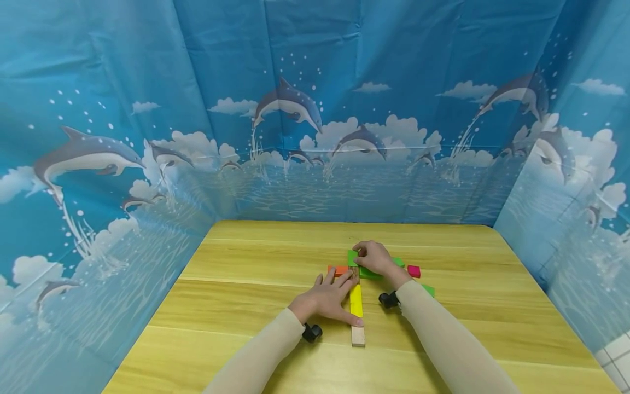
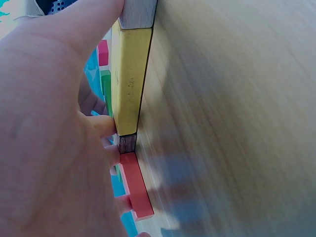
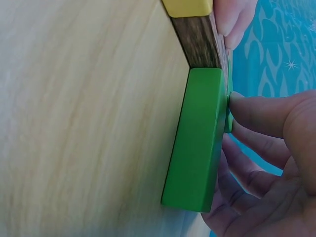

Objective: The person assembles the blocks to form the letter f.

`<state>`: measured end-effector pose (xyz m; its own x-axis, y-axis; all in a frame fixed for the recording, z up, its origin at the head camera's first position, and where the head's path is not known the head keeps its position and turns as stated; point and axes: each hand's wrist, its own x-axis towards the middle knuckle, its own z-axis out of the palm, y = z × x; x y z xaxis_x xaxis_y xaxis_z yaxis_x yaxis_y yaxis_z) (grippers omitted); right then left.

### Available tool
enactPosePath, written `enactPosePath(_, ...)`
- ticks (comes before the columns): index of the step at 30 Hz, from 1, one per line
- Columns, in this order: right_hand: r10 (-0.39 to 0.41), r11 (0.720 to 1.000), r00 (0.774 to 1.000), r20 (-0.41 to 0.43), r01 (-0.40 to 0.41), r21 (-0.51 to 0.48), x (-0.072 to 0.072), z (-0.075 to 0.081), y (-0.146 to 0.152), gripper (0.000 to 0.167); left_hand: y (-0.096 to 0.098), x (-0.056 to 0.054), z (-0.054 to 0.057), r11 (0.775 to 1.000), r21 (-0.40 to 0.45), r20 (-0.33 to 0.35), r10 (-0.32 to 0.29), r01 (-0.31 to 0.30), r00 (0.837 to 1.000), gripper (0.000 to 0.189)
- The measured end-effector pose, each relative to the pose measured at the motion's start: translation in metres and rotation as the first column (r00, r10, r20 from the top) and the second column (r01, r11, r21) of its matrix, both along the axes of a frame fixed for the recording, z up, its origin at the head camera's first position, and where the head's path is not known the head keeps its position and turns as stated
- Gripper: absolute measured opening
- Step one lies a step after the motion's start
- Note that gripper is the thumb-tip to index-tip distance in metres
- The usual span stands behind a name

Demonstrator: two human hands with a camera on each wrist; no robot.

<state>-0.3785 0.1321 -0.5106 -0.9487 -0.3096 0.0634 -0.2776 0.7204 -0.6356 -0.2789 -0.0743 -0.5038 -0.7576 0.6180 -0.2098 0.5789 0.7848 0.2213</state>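
Several flat wooden blocks form a cross on the table. My left hand (image 1: 327, 301) is spread over its stem, thumb at the join of the yellow block (image 1: 356, 300) and the pale wood block (image 1: 358, 337). Its fingertips reach the dark brown block (image 3: 200, 39) and the red-orange block (image 2: 137, 187), which sticks out to the left. My right hand (image 1: 374, 258) pinches the green block (image 1: 351, 256) at the far end, between thumb and curled fingers. Below that hand, a second green block (image 3: 195, 143) sticks out to the right, its end against the brown one.
To the right of the cross lie another green block (image 1: 398, 262), a magenta block (image 1: 414, 271) and a green piece (image 1: 429, 290) partly behind the right sleeve. A dolphin-print curtain (image 1: 315, 180) borders the table (image 1: 236, 295) at the back and sides.
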Motion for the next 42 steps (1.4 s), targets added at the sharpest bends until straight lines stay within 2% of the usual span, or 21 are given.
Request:
enactPosePath(8,0.017,1.0,1.0,-0.002,-0.017,-0.003,0.0,0.001,0.004,0.038,0.002,0.0,0.0,1.0,-0.002,0.004,0.007,-0.007,1.0,0.113)
enactPosePath(15,0.033,0.999,0.999,0.012,-0.032,-0.039,0.008,0.012,0.01,0.043,0.001,0.0,-0.001,1.0,0.003,-0.002,-0.001,0.001,1.0,0.113)
enactPosePath(24,0.006,0.999,0.999,-0.038,-0.008,-0.038,0.02,0.026,0.032,0.037,0.001,-0.001,-0.001,1.0,0.006,0.009,-0.008,0.008,1.0,0.111)
enactPosePath(35,-0.013,0.998,0.991,-0.134,0.004,-0.068,0.042,0.03,0.069,0.032,-0.001,0.001,0.0,1.0,0.014,0.014,0.009,-0.009,1.0,0.107)
enactPosePath(42,-0.005,1.0,0.994,-0.107,0.003,-0.016,0.06,0.028,0.095,0.031,0.001,0.0,0.001,1.0,0.001,0.036,0.015,-0.015,0.999,0.105)
